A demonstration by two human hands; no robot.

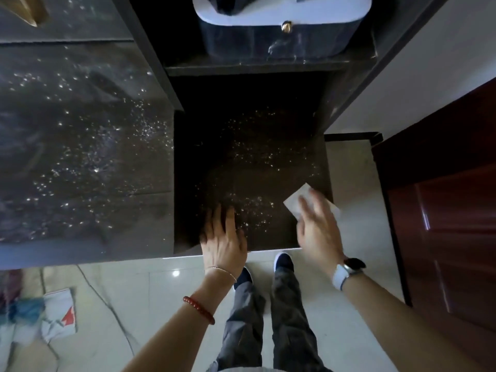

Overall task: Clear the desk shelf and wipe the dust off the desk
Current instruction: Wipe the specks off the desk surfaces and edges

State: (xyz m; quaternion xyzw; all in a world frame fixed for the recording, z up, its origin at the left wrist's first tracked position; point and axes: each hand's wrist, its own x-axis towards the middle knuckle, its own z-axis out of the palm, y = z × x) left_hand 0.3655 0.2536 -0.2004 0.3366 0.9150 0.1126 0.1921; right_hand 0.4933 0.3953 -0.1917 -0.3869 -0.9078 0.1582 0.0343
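A dark desk surface [249,162] lies below me, sprinkled with pale dust specks. My left hand [224,238] rests flat on its front edge, fingers spread, holding nothing. My right hand [318,226] presses flat on a white wipe [295,201] at the desk's front right corner; the hand is blurred and covers most of the wipe. Above the desk, a dark shelf [268,66] carries a dark box with a pale blue lid [281,28] and a small gold knob.
A wider dusty dark surface [80,143] adjoins on the left, with a gold object [32,10] at its far corner. A red-brown wooden door [442,210] stands at the right. Papers and cloths [59,312] lie on the tiled floor at the lower left.
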